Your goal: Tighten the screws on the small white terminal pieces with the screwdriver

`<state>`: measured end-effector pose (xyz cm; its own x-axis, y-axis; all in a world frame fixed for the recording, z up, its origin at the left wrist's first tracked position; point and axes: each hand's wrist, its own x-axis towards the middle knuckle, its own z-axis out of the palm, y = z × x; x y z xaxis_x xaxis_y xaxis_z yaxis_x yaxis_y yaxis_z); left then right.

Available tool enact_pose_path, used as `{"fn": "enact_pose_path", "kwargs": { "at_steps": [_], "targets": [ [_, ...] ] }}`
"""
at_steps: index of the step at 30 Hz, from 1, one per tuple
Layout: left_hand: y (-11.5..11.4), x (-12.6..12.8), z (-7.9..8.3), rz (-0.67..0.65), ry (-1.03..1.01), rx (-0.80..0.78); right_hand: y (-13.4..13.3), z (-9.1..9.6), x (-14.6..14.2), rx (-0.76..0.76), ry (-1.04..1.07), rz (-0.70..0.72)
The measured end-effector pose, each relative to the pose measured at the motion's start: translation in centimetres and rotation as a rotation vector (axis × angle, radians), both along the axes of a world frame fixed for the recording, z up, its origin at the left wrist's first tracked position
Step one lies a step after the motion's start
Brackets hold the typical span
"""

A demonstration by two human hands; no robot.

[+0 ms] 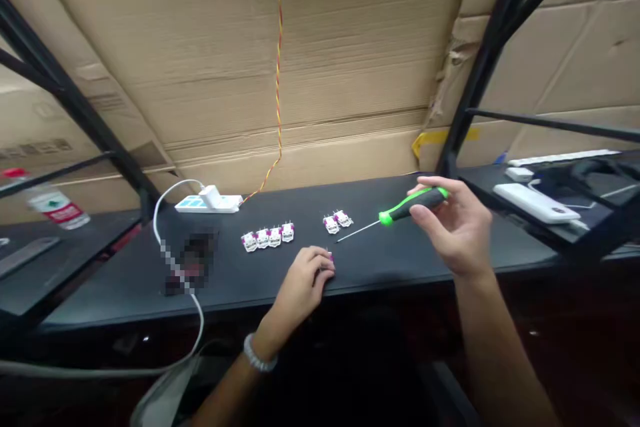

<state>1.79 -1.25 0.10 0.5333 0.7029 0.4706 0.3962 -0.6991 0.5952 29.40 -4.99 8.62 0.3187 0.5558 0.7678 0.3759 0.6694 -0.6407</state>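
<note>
My right hand is closed round the black and green handle of a screwdriver, whose thin shaft slants down to the left with its tip just above the black tabletop. My left hand rests on the table's near edge, fingers curled over a small white and magenta part. Behind it lie a row of several matching white and magenta parts and a pair of the same parts close to the screwdriver's tip.
A white power strip with a plugged charger and white cable sits at the back left. A blurred dark object lies left. Cardboard walls stand behind. A bottle is far left; white devices lie on the right shelf.
</note>
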Motion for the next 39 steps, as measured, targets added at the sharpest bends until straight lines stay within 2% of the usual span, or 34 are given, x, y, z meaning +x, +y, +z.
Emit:
{"fn": "enact_pose_path", "kwargs": {
  "at_steps": [8,13,22,31,39],
  "targets": [
    [0.1,-0.1,0.2,0.003,0.016,-0.052,0.0,-0.2,-1.6,-0.031,-0.015,0.109],
    [0.2,0.0,-0.1,0.015,-0.011,-0.015,0.0,-0.6,-2.4,-0.046,-0.085,0.115],
    [0.0,0.3,-0.9,0.062,-0.027,0.150,0.1,-1.1,-3.4,-0.069,-0.154,0.125],
    [-0.3,0.5,-0.3,0.084,-0.024,0.127,0.1,-1.1,-3.0,-0.054,-0.145,0.100],
    [-0.6,0.9,-0.5,0.117,-0.030,0.155,0.1,-1.2,-3.2,-0.066,-0.191,0.100]
  ]
}}
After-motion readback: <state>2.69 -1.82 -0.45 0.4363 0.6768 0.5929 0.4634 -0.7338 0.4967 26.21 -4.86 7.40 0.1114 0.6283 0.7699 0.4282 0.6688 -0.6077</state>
